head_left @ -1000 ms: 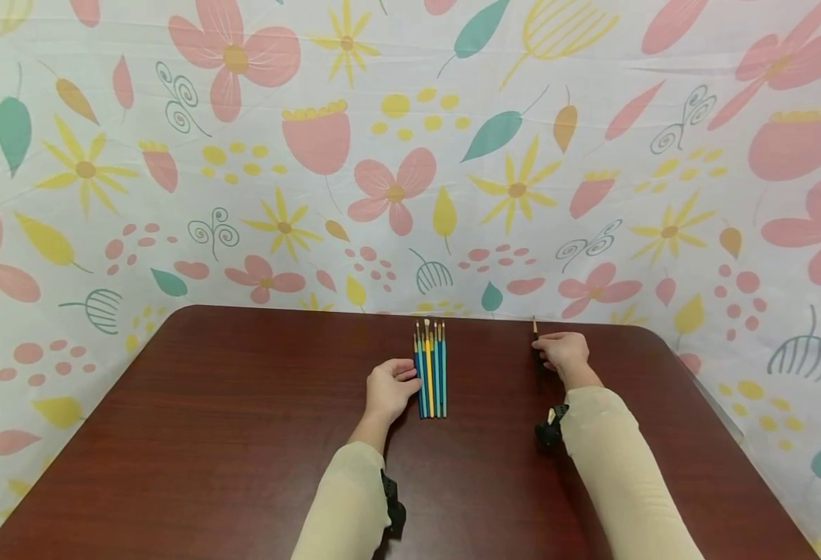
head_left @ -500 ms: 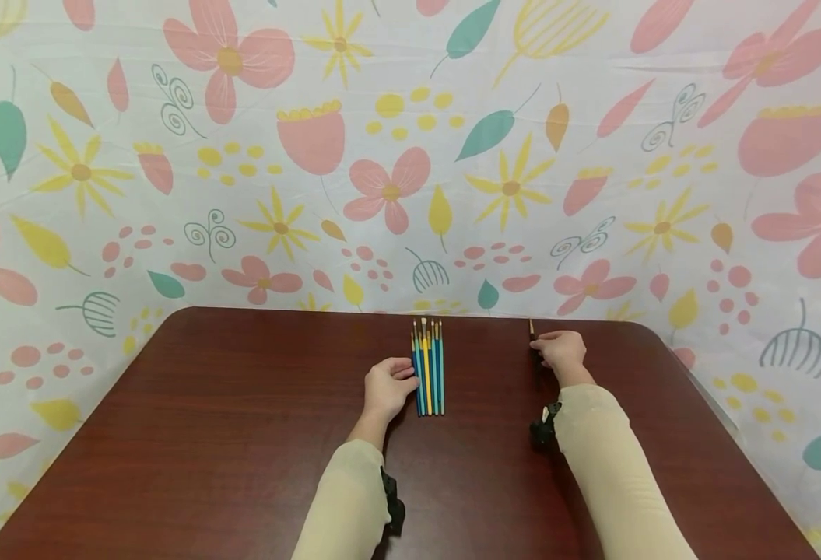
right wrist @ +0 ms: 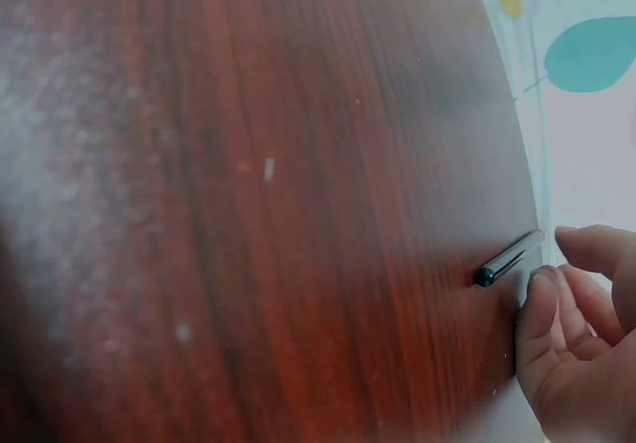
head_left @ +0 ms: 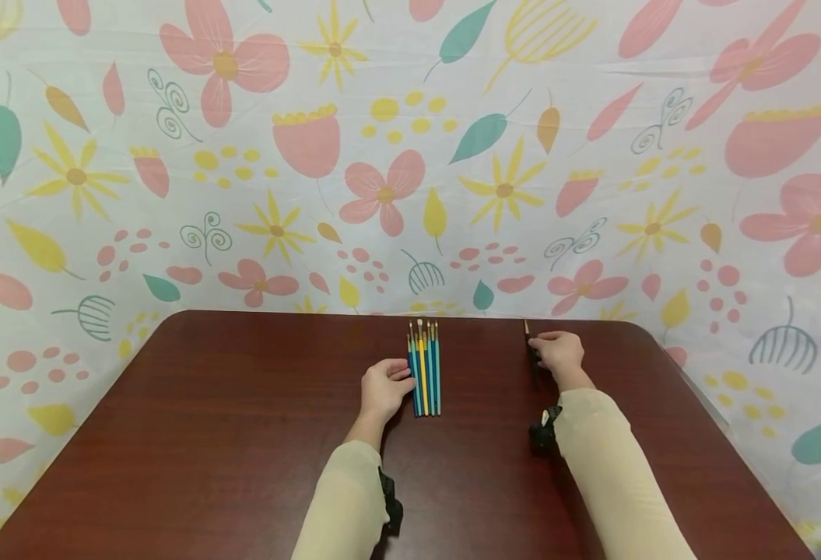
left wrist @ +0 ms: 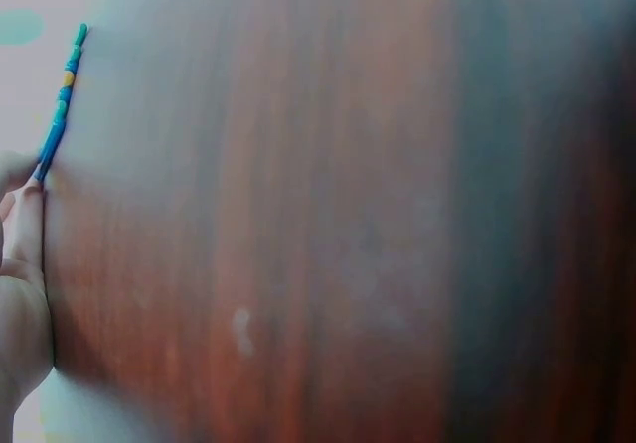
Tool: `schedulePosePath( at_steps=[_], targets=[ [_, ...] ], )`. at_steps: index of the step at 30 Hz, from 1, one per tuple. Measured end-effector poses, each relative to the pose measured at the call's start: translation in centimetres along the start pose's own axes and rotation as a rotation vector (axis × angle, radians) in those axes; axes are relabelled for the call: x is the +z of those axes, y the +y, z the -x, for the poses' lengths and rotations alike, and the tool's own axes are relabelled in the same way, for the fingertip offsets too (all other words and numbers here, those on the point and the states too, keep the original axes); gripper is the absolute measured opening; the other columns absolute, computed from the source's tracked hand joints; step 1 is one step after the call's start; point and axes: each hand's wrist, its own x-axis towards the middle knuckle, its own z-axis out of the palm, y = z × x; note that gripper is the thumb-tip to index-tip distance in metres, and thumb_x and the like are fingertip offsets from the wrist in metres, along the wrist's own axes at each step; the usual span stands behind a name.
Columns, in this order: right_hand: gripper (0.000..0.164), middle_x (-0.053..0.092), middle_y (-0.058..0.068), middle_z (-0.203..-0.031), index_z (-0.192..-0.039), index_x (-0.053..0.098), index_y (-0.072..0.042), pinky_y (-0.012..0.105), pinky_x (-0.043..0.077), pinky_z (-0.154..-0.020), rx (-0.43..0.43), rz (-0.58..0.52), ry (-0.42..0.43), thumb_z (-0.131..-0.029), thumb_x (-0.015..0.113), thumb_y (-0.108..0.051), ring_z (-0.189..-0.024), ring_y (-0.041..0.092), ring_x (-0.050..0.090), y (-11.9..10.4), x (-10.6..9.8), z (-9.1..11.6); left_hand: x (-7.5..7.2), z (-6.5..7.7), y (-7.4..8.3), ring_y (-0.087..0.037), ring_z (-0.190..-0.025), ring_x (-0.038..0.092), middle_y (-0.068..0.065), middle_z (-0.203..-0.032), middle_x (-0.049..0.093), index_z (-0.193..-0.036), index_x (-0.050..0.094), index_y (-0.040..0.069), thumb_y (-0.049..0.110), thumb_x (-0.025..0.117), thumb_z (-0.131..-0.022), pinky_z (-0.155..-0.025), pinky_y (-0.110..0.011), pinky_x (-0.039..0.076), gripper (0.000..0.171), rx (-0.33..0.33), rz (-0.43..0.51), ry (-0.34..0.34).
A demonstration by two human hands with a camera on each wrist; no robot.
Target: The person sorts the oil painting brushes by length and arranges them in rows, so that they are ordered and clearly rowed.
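Note:
A row of paintbrushes (head_left: pixel 427 373), with blue, teal and yellow handles, lies side by side near the table's far edge, bristles pointing away. My left hand (head_left: pixel 384 389) is at the left side of this row, fingertips and thumb right at the outermost blue handle. The left wrist view shows the brush handles (left wrist: pixel 66 95) end-on beyond the fingers. Farther right, a single black-handled paintbrush (head_left: pixel 527 333) lies apart. My right hand (head_left: pixel 559 355) is beside it, fingertips at its handle. In the right wrist view its black handle (right wrist: pixel 509 260) rests on the table, with thumb and forefinger spread apart.
The dark reddish-brown wooden table (head_left: pixel 242 435) has rounded far corners. Behind it hangs a floral cloth (head_left: pixel 382 155), meeting the table's far edge. A black wrist camera (head_left: pixel 391 502) is strapped at the left sleeve, another camera (head_left: pixel 543 432) at the right sleeve.
The head view has shifted slightly, moving everything a little to the left. Both hands and the brushes keep nearly the same places on the table.

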Motion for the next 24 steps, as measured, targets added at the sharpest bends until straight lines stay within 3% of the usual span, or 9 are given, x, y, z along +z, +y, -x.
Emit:
schedulePosePath(
  at_steps=[4,10,14,24],
  targets=[
    [0.037,0.066,0.014,-0.102,-0.123,0.061,-0.001,0.022,0.055,-0.060,-0.011,-0.065,0.021,-0.091,0.062,-0.020,-0.077,0.013,0.063,-0.2,0.4,0.3,-0.1,0.1,0.0,-0.025,-0.104,0.066,-0.016,-0.113,0.068,-0.114,0.065,-0.001,0.003,0.072,-0.081,-0.086,-0.036,0.056,0.034,0.008,-0.009,0.006],
    [0.040,0.066,0.014,-0.100,-0.125,0.059,0.000,0.023,0.057,-0.062,-0.048,-0.157,0.027,-0.090,0.063,-0.021,-0.072,0.007,0.063,-0.3,0.8,0.5,-0.1,0.1,-0.1,-0.024,-0.104,0.066,-0.016,-0.112,0.068,-0.114,0.065,0.000,0.003,0.072,-0.081,-0.086,-0.035,0.056,0.034,-0.002,-0.002,0.008],
    [0.040,0.063,0.004,-0.092,-0.125,0.059,-0.001,0.023,0.057,-0.065,-0.060,-0.202,0.019,-0.091,0.063,-0.021,-0.073,0.005,0.061,-0.5,1.0,0.9,-0.1,0.1,-0.1,-0.024,-0.104,0.066,-0.016,-0.112,0.068,-0.114,0.065,0.000,0.004,0.071,-0.082,-0.086,-0.035,0.056,0.033,-0.001,-0.002,0.008],
    [0.045,0.062,-0.003,-0.090,-0.126,0.056,0.002,0.023,0.058,-0.063,-0.111,-0.310,-0.061,-0.090,0.064,-0.024,-0.075,0.008,0.066,-1.1,2.0,2.3,0.0,0.2,0.2,-0.024,-0.106,0.066,-0.015,-0.114,0.067,-0.115,0.064,0.000,0.005,0.071,-0.083,-0.089,-0.036,0.055,0.033,-0.001,0.002,-0.003]
  ],
)
